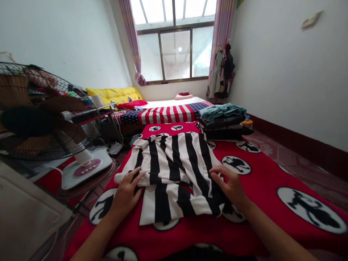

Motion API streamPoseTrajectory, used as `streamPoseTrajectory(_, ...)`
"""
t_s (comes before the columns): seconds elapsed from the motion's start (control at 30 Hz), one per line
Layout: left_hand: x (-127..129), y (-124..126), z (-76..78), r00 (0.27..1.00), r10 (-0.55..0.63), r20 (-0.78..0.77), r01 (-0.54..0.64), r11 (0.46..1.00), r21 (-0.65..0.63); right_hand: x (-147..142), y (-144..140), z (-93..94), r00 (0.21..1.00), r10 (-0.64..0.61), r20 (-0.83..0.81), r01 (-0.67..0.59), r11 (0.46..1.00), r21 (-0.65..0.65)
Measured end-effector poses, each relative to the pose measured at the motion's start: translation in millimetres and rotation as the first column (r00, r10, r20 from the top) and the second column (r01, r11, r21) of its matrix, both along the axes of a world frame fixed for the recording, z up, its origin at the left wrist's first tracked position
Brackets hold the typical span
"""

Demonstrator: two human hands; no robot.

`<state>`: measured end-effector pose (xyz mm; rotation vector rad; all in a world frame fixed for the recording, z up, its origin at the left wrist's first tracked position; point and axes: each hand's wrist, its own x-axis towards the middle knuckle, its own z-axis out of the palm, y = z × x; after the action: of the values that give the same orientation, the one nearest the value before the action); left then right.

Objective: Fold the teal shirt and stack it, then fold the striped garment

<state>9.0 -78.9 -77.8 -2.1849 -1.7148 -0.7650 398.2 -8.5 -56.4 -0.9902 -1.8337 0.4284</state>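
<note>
A black-and-white striped garment [174, 163] lies spread on a red blanket [261, 181] printed with black-and-white round figures. My left hand [127, 192] rests flat on the garment's left edge, fingers apart, near a folded sleeve. My right hand [230, 185] presses on the garment's right side, fingers spread over the fabric. Neither hand grips anything that I can see.
A stack of folded clothes [223, 123] sits at the blanket's far right. A standing fan [40, 116] on a white base is at the left. Beyond lie a stars-and-stripes cover [163, 114], yellow pillows [116, 94] and a window [176, 50]. Clothes hang in the right corner.
</note>
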Motion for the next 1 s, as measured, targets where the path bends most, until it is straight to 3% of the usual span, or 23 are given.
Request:
streamPoseTrajectory(0.07, -0.1, 3.5, 1.6, 1.000, -0.007, 0.002, 0.007, 1.000, -0.025, -13.3, -26.9, 12.3, 0.956, 0.228, 0.184, -0.211, 0.972, -0.107)
streamPoseTrajectory(0.13, -0.4, 5.0, 2.3, 1.000, -0.023, 0.007, 0.023, 0.999, -0.040, -31.2, -50.3, 18.0, 0.858, 0.369, 0.357, -0.331, 0.929, -0.163)
streamPoseTrajectory(0.23, -1.9, 4.6, 1.2, 0.999, -0.036, 0.013, 0.036, 0.999, -0.032, -59.6, -68.8, 13.4, 0.776, 0.331, 0.537, -0.292, 0.943, -0.159)
streamPoseTrajectory(0.33, -6.2, 2.9, -0.8, 0.998, -0.050, 0.034, 0.051, 0.998, -0.032, -76.9, -68.4, 14.0, 0.664, 0.248, 0.705, -0.214, 0.967, -0.139)
streamPoseTrajectory(0.4, -10.0, 1.1, -2.0, 0.996, -0.075, 0.056, 0.078, 0.995, -0.069, -80.7, -63.0, 31.2, 0.554, 0.298, 0.777, -0.280, 0.946, -0.163)
streamPoseTrajectory(0.47, -13.5, -0.9, -2.8, 0.991, -0.112, 0.069, 0.121, 0.984, -0.135, -83.6, -54.1, 62.5, 0.488, 0.418, 0.766, -0.400, 0.888, -0.229)
streamPoseTrajectory(0.5, -14.8, -1.8, -3.2, 0.989, -0.127, 0.071, 0.137, 0.977, -0.165, -86.4, -47.5, 80.9, 0.493, 0.485, 0.722, -0.457, 0.851, -0.259)
streamPoseTrajectory(0.57, -16.3, -3.2, -4.0, 0.988, -0.138, 0.071, 0.150, 0.970, -0.189, -96.7, -28.1, 115.9, 0.621, 0.578, 0.530, -0.530, 0.807, -0.260)
streamPoseTrajectory(0.63, -16.5, -3.6, -4.9, 0.989, -0.129, 0.077, 0.141, 0.974, -0.176, -110.2, -0.8, 140.1, 0.856, 0.499, 0.137, -0.484, 0.865, -0.129)
streamPoseTrajectory(0.67, -16.5, -3.4, -5.4, 0.989, -0.124, 0.082, 0.137, 0.976, -0.170, -115.9, 14.7, 146.0, 0.903, 0.423, -0.071, -0.428, 0.901, -0.076)
streamPoseTrajectory(0.73, -16.8, -2.4, -6.2, 0.988, -0.122, 0.092, 0.136, 0.976, -0.172, -120.2, 45.6, 144.1, 0.873, 0.313, -0.375, -0.352, 0.935, -0.038)
streamPoseTrajectory(0.8, -17.7, -1.2, -6.7, 0.987, -0.121, 0.102, 0.138, 0.974, -0.180, -110.8, 70.8, 125.9, 0.859, 0.215, -0.465, -0.265, 0.963, -0.044)
streamPoseTrajectory(0.9, -19.7, 0.0, -6.4, 0.985, -0.116, 0.126, 0.137, 0.975, -0.176, -73.2, 89.6, 82.1, 0.947, -0.063, -0.314, 0.037, 0.995, -0.088)
streamPoseTrajectory(1.0, -18.8, 0.0, -4.4, 0.985, -0.106, 0.133, 0.130, 0.974, -0.187, -25.1, 88.1, 40.0, 0.965, -0.167, -0.202, 0.138, 0.979, -0.147)
